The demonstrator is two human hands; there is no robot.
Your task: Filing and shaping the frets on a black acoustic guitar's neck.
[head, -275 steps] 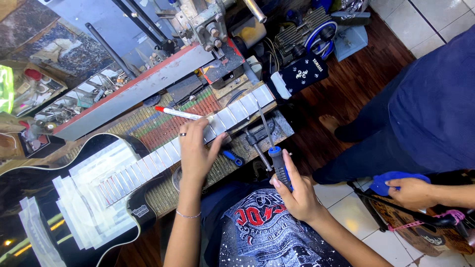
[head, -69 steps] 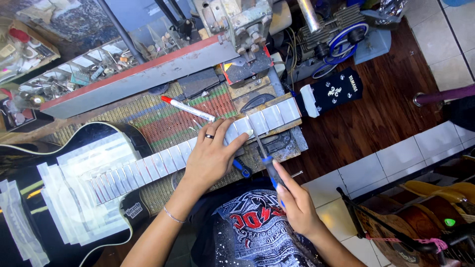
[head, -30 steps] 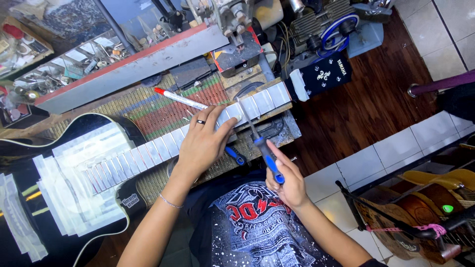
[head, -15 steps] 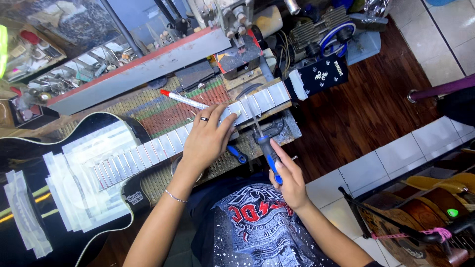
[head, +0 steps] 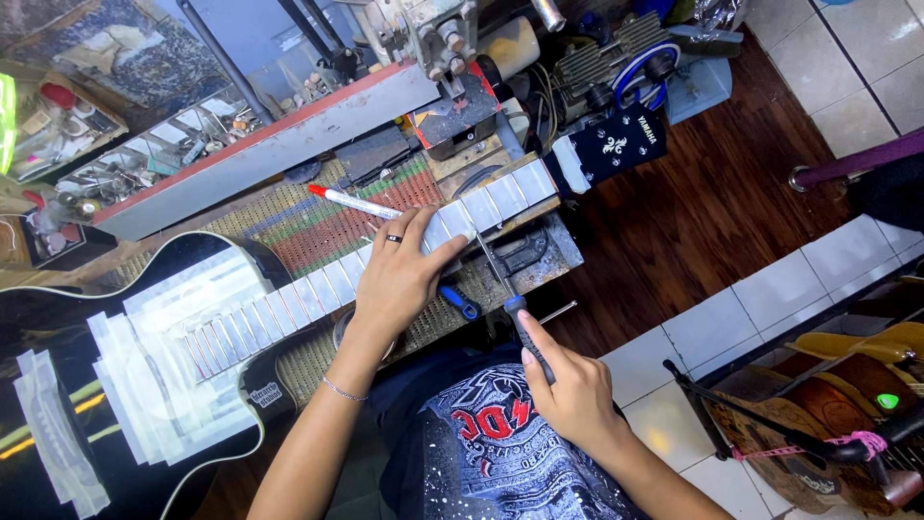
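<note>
L hand (head: 399, 279) flat, fingers apart on taped guitar neck (head: 385, 262) nr table (head: 289, 217) edge; R hand (head: 568, 390) clamped on file (head: 515, 303).

— What's on the left hand (head: 395, 279)?

— A dark band ring (head: 393, 239) on one finger, and a thin silver chain bracelet (head: 344, 390) round the wrist, at seven o'clock from the ring.

— And the right hand (head: 573, 395)?

— Bare, no jewellery. Both forearms are uncovered. At six o'clock sits a dark printed T-shirt (head: 491, 453) with red lettering and pale speckles.
</note>
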